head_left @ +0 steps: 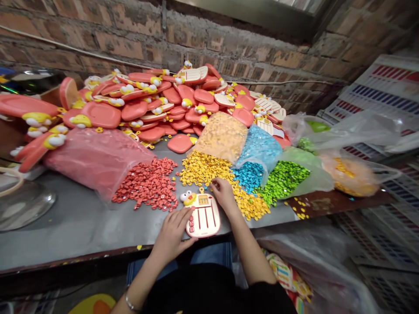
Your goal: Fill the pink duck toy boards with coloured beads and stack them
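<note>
A flat cream toy board (209,220) with red edges, slots and a yellow duck-like head lies at the table's front edge. Red round pieces sit in a column along its left side. My left hand (173,231) grips that side, fingertips near the top red piece and thumb at the lower edge. Just above the board's upper right corner is my right hand (224,194), its fingers bent together beside the yellow pieces (204,169). Whatever its fingertips hold is too small to make out. Red pieces (149,185) are heaped to the left.
Blue pieces (250,175) and green pieces (283,179) spill from plastic bags on the right. A large pink bag (98,161) lies at left. Many red-backed toy boards (180,98) are piled against the brick wall (137,39). A clear round container (24,205) stands far left.
</note>
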The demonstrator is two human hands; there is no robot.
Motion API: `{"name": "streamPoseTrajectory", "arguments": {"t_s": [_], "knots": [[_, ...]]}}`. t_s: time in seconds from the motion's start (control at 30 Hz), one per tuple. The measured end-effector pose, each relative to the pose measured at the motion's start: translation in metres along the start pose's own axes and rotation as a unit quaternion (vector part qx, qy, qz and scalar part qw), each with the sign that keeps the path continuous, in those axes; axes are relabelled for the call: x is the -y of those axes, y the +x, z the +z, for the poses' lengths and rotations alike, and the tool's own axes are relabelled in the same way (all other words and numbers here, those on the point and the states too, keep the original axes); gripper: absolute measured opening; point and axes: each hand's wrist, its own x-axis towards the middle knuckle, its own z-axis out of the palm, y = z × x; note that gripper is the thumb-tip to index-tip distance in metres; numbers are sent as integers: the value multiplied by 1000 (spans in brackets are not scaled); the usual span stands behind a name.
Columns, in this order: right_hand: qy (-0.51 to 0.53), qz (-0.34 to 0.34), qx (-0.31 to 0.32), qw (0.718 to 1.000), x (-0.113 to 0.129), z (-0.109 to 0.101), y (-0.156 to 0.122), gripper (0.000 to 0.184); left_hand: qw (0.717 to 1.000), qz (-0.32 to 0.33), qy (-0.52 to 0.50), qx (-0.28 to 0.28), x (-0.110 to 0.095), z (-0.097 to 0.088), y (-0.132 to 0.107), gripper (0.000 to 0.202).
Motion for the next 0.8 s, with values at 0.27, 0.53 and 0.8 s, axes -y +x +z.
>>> {"name": "streamPoseTrajectory", "arguments": {"t_s": [0.27,0.53,0.8], "knots": [[-202,-22,42,978,-5,9,14,18,997,16,52,51,-7,-1,4,78],[65,-59,20,996,0,-15,-15,17,999,6,23,24,-4,1,1,69],[-18,-102,76,992,-1,-10,-29,19,1000,-7,12,11,1,7,-3,69]]}}
